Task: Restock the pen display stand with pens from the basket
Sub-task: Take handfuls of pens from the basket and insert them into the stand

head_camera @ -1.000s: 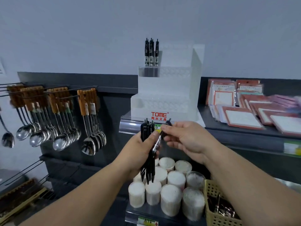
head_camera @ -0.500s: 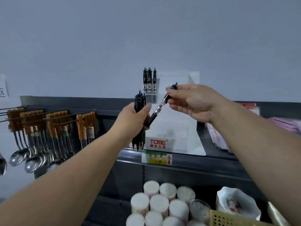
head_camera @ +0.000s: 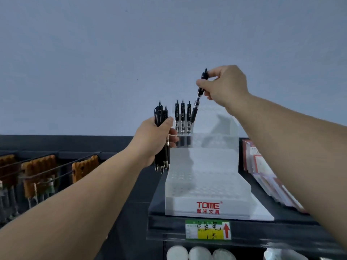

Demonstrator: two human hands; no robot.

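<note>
A white tiered pen display stand point(head_camera: 202, 186) marked TOME sits on a dark shelf. Three black pens point(head_camera: 182, 117) stand upright at the left end of its top tier. My right hand point(head_camera: 225, 87) pinches a single black pen point(head_camera: 197, 101) near its clip end, tip pointing down just right of those three. My left hand point(head_camera: 155, 137) grips a bundle of several black pens point(head_camera: 161, 139), tips down, left of the stand. The basket is out of view.
A price label point(head_camera: 207, 229) with a red arrow is fixed to the shelf edge under the stand. Stacked notebooks point(head_camera: 262, 171) lie to the right. Wooden-handled spoons point(head_camera: 39, 173) hang on hooks at the left. White round containers point(head_camera: 199, 253) show below the shelf.
Both hands have risen from over the basket to the stand. The right hand has carried its single pen up and right, over the top tier beside the three standing pens.
</note>
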